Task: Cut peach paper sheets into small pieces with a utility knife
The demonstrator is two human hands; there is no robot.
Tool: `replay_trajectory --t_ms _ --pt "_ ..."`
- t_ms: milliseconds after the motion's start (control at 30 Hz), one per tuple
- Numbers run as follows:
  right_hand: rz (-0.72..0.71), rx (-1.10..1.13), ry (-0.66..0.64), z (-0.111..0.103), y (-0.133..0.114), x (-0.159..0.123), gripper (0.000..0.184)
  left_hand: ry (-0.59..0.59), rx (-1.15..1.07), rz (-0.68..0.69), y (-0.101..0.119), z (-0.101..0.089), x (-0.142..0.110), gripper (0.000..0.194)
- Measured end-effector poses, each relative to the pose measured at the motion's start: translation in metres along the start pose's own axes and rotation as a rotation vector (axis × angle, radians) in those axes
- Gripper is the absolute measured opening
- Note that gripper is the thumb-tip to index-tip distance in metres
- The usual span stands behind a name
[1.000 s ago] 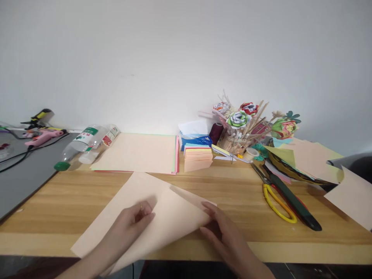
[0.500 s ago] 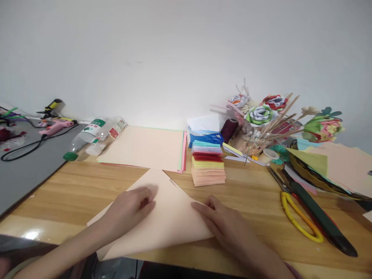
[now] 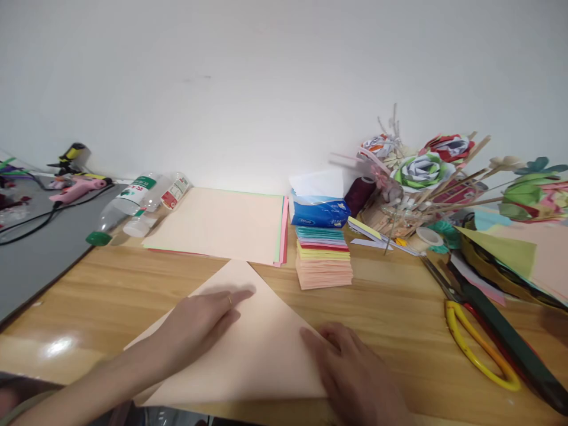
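A large pale peach sheet of paper point(image 3: 252, 349), folded into a triangle, lies at the table's front with its point toward the wall. My left hand point(image 3: 199, 325) rests on its left half, index finger stretched out along the surface and the other fingers loosely bent. At the paper's right corner, my right hand point(image 3: 350, 373) has its fingers closed around the edge; motion blurs it, and it hides the corner. Behind the folded sheet lies a stack of large coloured paper point(image 3: 217, 225), peach on top.
A block of small coloured papers point(image 3: 323, 266) and a blue tissue pack point(image 3: 319, 210) stand beyond my right hand. Yellow-handled scissors point(image 3: 479, 349) and paper flowers point(image 3: 423, 171) are to the right. Plastic bottles point(image 3: 131, 198) and a pink glue gun point(image 3: 80, 189) lie left.
My left hand has straightened its index finger and slid slightly forward across the paper. My right hand has moved nearer to me and right. The fold lies flatter, and the view has shifted somewhat.
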State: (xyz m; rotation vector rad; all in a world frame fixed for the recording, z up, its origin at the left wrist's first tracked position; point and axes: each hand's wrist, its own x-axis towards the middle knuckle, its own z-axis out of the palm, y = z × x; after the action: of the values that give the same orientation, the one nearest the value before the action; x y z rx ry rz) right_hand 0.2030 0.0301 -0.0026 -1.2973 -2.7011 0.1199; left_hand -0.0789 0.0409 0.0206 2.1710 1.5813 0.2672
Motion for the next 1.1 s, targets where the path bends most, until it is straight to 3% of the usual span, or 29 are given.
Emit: replay_trajectory --t_ms 67,233,400,633,767,933,1000,1100 --pt "-0.018 -0.011 0.019 0.003 0.001 -0.004 0.05 -0.026 0.02 0.085 -0.001 -0.001 0.001 0.039" --pt "-0.074 -0.069 0.087 0.01 0.003 -0.015 0.057 -0.072 0.072 0.092 -0.001 -0.003 0.004 0.04" --pt "0.004 -0.069 0.134 0.013 -0.005 -0.019 0.058 -0.165 0.18 0.129 -0.005 -0.002 0.007 0.051" --pt "0.005 -0.073 0.216 0.014 -0.004 -0.025 0.041 -0.268 0.234 0.18 0.0 -0.01 0.014 0.045" --pt "-0.055 -0.136 0.242 0.014 0.005 -0.022 0.038 -0.203 0.318 0.201 0.004 -0.013 0.017 0.035" --pt "-0.046 -0.204 0.419 0.012 -0.002 -0.003 0.041 -0.014 0.269 0.464 -0.01 0.001 0.019 0.038" --pt "-0.156 -0.179 0.423 0.01 -0.012 0.007 0.04 -0.003 0.267 0.498 -0.018 0.008 0.019 0.04" --pt "-0.275 -0.139 0.329 0.008 -0.025 0.017 0.036 -0.008 0.262 0.499 -0.026 0.014 0.02 0.042"
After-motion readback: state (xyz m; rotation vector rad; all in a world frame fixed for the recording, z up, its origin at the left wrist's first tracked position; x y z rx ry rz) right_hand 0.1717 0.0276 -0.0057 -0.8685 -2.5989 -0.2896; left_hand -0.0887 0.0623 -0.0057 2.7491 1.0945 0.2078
